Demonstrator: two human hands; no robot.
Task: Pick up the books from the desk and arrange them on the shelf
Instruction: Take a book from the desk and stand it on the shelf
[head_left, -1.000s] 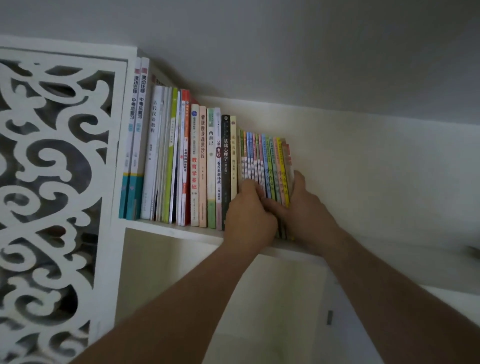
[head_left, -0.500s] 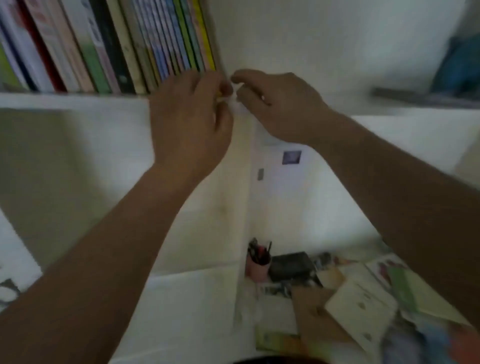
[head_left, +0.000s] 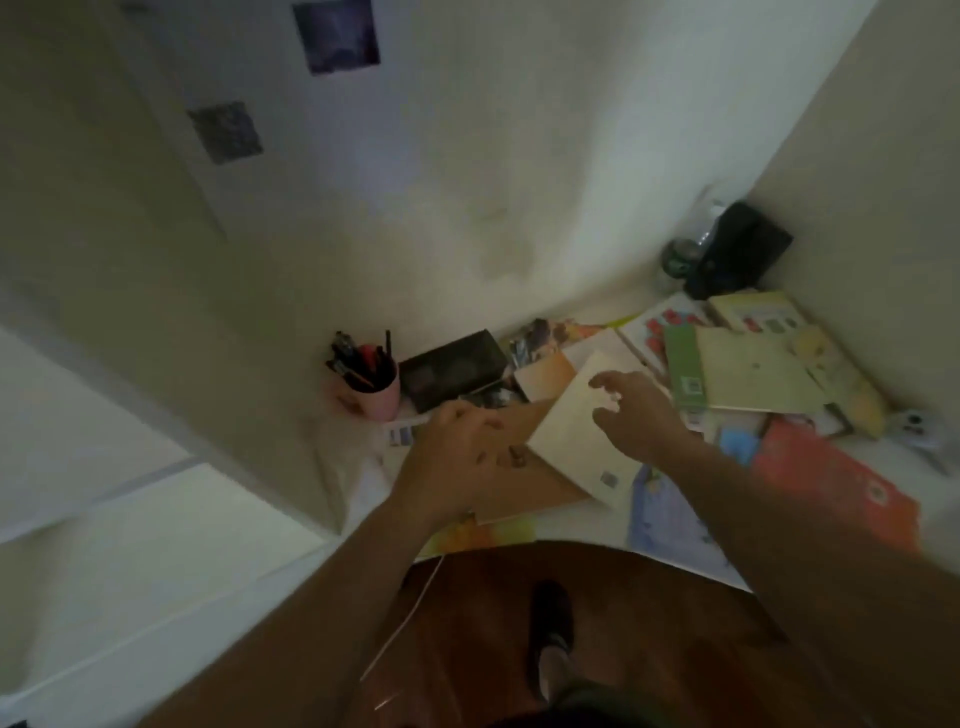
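Down below, a white desk (head_left: 519, 538) fills the corner where two pale walls meet, and loose books cover most of its top. A cream book (head_left: 576, 441) lies tilted on a brown book (head_left: 524, 483) near the desk's front edge. To the right lie a green book (head_left: 683, 369) with a pale yellow-green book (head_left: 753, 374) overlapping it, and a red book (head_left: 831, 488) nearer the front; a bluish-violet book (head_left: 665, 519) shows under the right forearm.

The left hand (head_left: 457, 462) hangs above the brown book with its fingers loosely bent, holding nothing. The right hand (head_left: 639, 415) is over the cream book with fingers spread and relaxed; the frame is blurred, so I cannot tell whether the fingertips touch the cover.

At the back left of the desk stands a pink pen cup (head_left: 371, 387) full of dark pens, with a dark box (head_left: 452, 366) just beside it. In the far right corner sits a black case (head_left: 737, 254), next to what looks like a clear bottle (head_left: 680, 260), though the blur makes that uncertain. A small white object (head_left: 914, 423) lies at the right edge.

Two dark square stickers (head_left: 335, 34) are stuck on the wall above. A white cabinet panel (head_left: 130, 561) fills the lower left. Under the desk's front edge the floor is reddish-brown wood (head_left: 675, 623), with a dark shoe (head_left: 550, 613) and a thin white cord (head_left: 410, 618) running across it.
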